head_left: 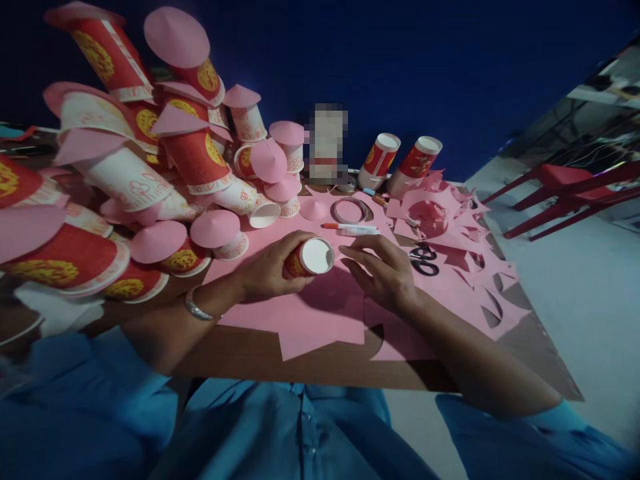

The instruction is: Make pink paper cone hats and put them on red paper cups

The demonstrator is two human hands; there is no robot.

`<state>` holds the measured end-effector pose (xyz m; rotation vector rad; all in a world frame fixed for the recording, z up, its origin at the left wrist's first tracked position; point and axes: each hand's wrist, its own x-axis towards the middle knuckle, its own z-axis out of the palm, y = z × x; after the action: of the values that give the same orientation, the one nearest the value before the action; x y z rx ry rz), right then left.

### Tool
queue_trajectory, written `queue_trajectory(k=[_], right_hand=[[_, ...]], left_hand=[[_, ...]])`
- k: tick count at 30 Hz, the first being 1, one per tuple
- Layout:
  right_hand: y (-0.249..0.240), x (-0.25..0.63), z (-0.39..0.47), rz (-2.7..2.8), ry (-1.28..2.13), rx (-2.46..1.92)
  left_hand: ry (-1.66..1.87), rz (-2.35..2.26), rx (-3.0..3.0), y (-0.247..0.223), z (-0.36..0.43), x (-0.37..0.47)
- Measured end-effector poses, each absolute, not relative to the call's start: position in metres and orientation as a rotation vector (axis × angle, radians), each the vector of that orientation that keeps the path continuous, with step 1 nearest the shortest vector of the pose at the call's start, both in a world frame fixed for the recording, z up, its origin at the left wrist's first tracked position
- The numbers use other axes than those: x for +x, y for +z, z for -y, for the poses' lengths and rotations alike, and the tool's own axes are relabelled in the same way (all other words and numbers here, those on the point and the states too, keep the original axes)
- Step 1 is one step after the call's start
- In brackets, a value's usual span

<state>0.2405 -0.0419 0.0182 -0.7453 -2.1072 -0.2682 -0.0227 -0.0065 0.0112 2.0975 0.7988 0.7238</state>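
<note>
Can't give you a brand on any of this, sorry. The cup [317, 256] I'm holding is red with gold on the side, and that print's too blurred to read. Same with the round gold emblems on the pile of cups [197, 157] at the left edge, and the white strip running down one of the two cups [381, 160] by the far edge. There's also a pixelated block [327, 140] back there, so whatever it says is unreadable.

My cup's paper, tilted, with its round white end facing up and toward me. It's above the pink sheet [310, 313], around the middle of the tabletop [225, 353]. Most of the pile has pink cone hats on, some cups red, some white with a line print.

My left fingers [296, 240] are wrapped round the cup's side, gripping it. My right fingers [380, 247] are loosely bent with a gap between the tips, just beside the white end. Can't tell if there's anything thin between them. Past my hands lie a marker [359, 230] and a tape roll [369, 213]; the scissors [425, 260] and pink scraps [465, 233] are toward the right edge.
</note>
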Motion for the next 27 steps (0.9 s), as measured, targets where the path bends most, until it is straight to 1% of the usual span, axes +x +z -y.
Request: queue_trajectory(k=[11, 21, 27], right_hand=[[0.0129, 0.2427, 0.0382, 2.249, -0.39, -0.714], [0.0132, 0.241, 0.0357, 2.207, -0.32, -0.634], [0.0107, 0.2434, 0.0357, 2.214, -0.184, -0.649]], left_hand=[[0.699, -0.764, 2.045, 0.0112, 0.008, -0.0208], [0.717, -0.771, 2.045, 0.012, 0.0069, -0.0223], [0.727, -0.79, 2.038, 0.0103, 0.0061, -0.0222]])
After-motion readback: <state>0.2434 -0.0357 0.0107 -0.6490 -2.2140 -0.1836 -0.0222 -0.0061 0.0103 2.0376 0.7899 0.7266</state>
